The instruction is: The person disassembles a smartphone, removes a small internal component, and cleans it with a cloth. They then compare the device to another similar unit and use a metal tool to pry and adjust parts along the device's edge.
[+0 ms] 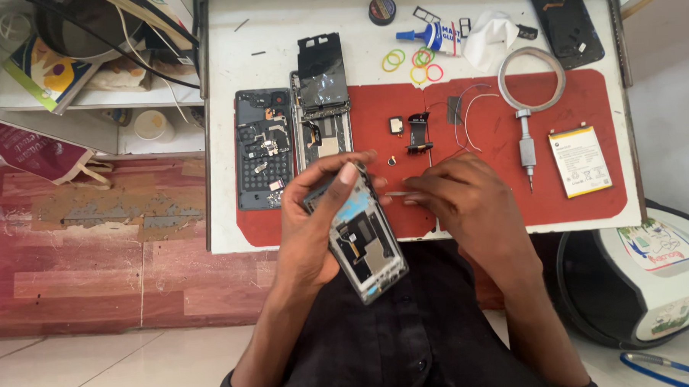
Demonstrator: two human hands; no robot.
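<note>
- The left hand [309, 231] is wrapped around an opened phone [359, 241], thumb lying across its upper end – the phone sits above the person's lap, just off the near edge of the table [278, 28]
- The phone's long axis runs on a slant, top end toward the table and a little to the left, bottom end toward the person's right knee; its bare insides face up
- The right hand [462, 198] is pinched narrow around thin tweezers [396, 193], whose tips point left at the phone's upper end and stop just beside the left thumb
- So the right hand is the one closing on the phone's top, coming in from the right across the red mat [574, 204]
- On the mat: a second stripped phone frame [263, 149] and a third frame [322, 103] beside it, small loose parts, a screwdriver [526, 150], a battery [580, 161] well to the right
- Behind the mat lie coloured rubber bands [412, 61] and a glue tube [431, 36]
</note>
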